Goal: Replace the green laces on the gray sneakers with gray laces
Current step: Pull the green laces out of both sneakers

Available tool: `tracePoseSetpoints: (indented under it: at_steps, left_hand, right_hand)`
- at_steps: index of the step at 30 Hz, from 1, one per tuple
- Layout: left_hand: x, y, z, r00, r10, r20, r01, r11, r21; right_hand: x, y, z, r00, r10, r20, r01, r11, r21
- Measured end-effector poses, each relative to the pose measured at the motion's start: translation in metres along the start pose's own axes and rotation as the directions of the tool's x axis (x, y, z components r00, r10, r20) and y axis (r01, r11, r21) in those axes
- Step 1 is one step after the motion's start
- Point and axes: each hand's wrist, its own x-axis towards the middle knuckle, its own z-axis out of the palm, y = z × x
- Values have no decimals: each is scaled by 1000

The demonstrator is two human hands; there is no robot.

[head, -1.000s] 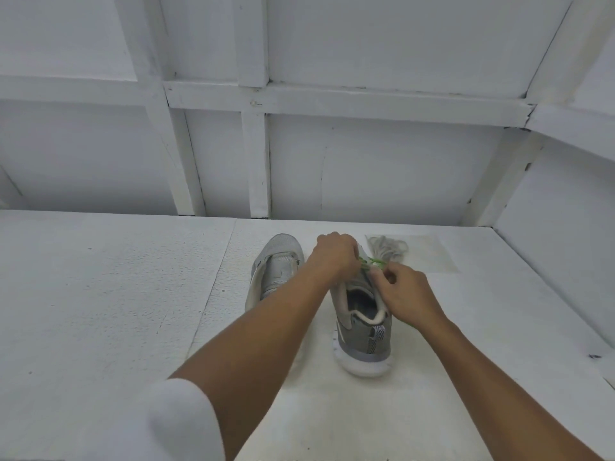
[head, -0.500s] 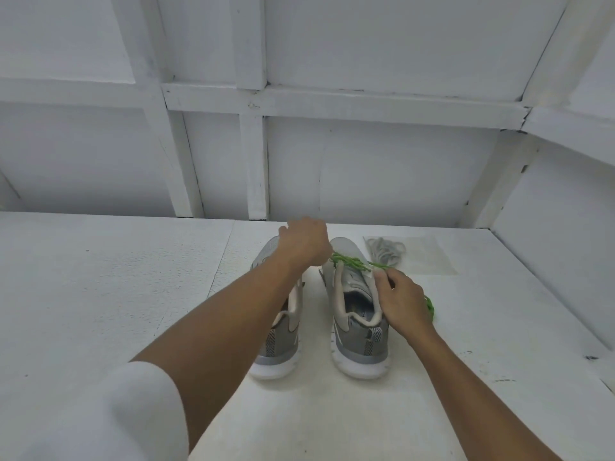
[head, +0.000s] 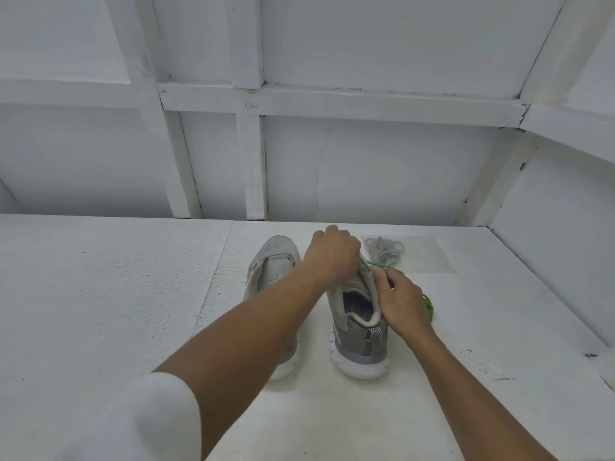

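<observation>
Two gray sneakers stand side by side on the white table, heels toward me. The left sneaker (head: 273,264) has no lace showing and is partly hidden by my left forearm. The right sneaker (head: 357,314) carries a green lace (head: 374,265) near its eyelets, and a loose length of it (head: 429,306) trails on the table to the right. My left hand (head: 332,257) lies curled over the front of the right sneaker; what its fingers do is hidden. My right hand (head: 401,302) pinches the green lace at the sneaker's right side. A bundle of gray laces (head: 382,249) lies just beyond.
A clear plastic bag (head: 422,254) lies flat under and beside the gray laces. White walls with wooden framing close off the back (head: 256,168) and the right side (head: 559,261) of the table. Bare white table surface (head: 100,294) spreads to the left.
My left hand has moved right, from above the left sneaker back to the front of the right sneaker. The green lace stretched between my hands has become shorter.
</observation>
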Motion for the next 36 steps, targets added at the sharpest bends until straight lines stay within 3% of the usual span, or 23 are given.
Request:
tracePoseSetpoints:
  at_steps: [5,11,16,21,26,29,34,36]
  left_hand:
    - [10,-43,-38,980,-191,60,199,968,-154]
    - [6,-23,-28,962,-48,267,134,940,-313]
    - [6,10,-6,976,41,216,-22,996,-90]
    - [11,-6,-7,984,11,177,-4,999,-35]
    - [18,-52,-43,984,-173,28,172,984,37]
    - [20,-66,-53,965,-260,27,259,965,42]
    - [12,-33,-29,986,-29,163,39,998,-55]
    - [9,-11,-13,974,49,222,-48,999,-11]
  right_hand:
    - [-1,-1,-1,1000,-8,-7,8,1000,-4]
    - [-2,-2,0,1000,11,-16,-11,1000,1]
    - [-3,-2,-1,1000,23,-8,-23,999,28]
    - [-4,-3,0,999,40,-9,-40,999,36]
    - [-5,-4,0,999,45,-10,-44,998,50]
    - [-7,-5,-1,999,52,-8,-51,997,55]
    - [-7,-6,-1,998,62,-4,-62,996,62]
    - [-7,-6,-1,998,64,-5,-64,996,67]
